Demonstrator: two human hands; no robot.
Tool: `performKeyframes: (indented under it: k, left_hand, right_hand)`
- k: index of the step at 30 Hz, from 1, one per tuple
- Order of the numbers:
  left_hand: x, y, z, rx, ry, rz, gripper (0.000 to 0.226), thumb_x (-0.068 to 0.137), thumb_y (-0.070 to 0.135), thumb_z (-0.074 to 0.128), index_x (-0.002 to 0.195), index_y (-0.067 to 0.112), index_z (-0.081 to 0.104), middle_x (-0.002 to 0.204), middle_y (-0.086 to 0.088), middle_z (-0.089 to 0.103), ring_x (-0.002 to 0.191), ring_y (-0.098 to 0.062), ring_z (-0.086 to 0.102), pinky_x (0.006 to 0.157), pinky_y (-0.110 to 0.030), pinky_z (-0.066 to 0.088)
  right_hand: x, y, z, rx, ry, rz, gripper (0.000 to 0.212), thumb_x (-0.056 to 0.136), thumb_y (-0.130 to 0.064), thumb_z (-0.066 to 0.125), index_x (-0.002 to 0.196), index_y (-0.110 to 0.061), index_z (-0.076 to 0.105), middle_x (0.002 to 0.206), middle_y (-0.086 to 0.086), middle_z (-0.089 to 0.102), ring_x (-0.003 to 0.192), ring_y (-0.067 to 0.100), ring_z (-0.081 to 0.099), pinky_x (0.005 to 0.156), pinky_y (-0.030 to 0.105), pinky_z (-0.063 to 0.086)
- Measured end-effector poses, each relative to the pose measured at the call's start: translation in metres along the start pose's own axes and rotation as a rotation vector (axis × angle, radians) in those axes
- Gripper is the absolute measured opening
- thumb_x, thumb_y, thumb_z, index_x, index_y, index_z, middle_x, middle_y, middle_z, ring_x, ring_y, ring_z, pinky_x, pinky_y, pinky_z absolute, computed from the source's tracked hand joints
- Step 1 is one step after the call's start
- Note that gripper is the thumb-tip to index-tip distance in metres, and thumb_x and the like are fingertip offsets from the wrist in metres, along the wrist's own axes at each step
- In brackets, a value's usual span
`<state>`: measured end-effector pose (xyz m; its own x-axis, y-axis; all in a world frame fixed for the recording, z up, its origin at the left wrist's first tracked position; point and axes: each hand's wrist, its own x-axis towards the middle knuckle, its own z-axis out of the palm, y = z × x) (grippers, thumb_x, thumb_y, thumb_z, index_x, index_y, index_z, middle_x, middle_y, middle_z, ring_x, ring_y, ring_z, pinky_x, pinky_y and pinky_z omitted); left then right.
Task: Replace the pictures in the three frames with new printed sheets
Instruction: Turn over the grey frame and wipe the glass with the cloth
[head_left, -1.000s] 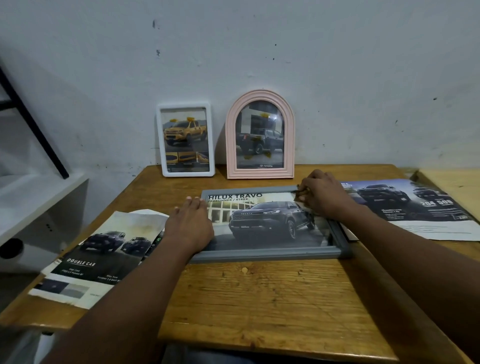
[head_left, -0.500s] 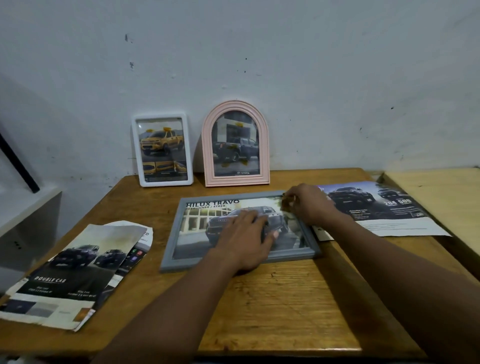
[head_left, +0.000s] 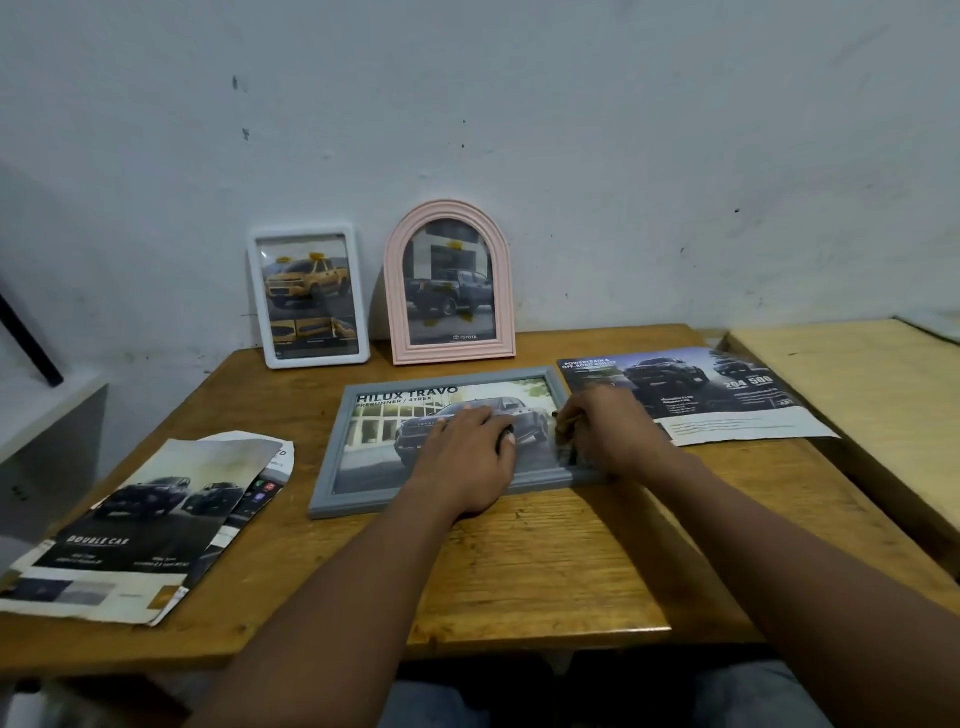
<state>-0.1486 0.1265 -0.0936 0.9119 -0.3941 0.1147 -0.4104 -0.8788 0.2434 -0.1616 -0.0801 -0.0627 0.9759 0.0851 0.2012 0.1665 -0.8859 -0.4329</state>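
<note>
With the grey frame (head_left: 332, 478) flat on the worktop (head_left: 545, 566), keep your left hand (head_left: 467, 457) spread pressing the print while your right hand (head_left: 602, 436), fingers curled together, smooths its right edge.

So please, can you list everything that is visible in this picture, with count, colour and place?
grey frame: 1, grey, flat at table centre
white frame: 1, white, upright against wall, back left
pink frame: 1, pink, arched, upright, right of white frame
left sheets: a few, dark car prints, table's left
right sheet: 1, dark car print, table's right
table: 1, brown wood
left hand: 1, flat on grey frame's picture
right hand: 1, on frame's right edge, pinching something small
</note>
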Motion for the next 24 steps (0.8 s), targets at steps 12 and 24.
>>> performKeyframes:
  k: [12, 24]
  left_hand:
    - [-0.007, 0.004, -0.011, 0.007, 0.076, -0.014, 0.053, 0.105, 0.047, 0.036, 0.153, 0.023, 0.038, 0.156, -0.002, 0.041, 0.143, -0.023, 0.034, 0.119, -0.043, 0.029]
    - [-0.025, -0.064, -0.048, 0.085, 0.125, -0.481, 0.059, 0.099, 0.053, 0.044, 0.149, 0.023, 0.041, 0.149, -0.014, 0.045, 0.132, -0.033, 0.045, 0.104, -0.050, 0.045]
  right_hand:
    - [-0.041, 0.034, -0.095, -0.187, -0.220, 0.205, 0.014, 0.092, -0.017, 0.061, 0.090, -0.019, 0.074, 0.084, 0.001, 0.075, 0.076, 0.016, 0.070, 0.070, 0.032, 0.058]
    - [-0.022, -0.027, -0.064, -0.158, -0.160, 0.229, 0.030, 0.091, -0.027, 0.058, 0.113, -0.008, 0.064, 0.113, 0.013, 0.068, 0.103, 0.028, 0.062, 0.085, 0.037, 0.052]
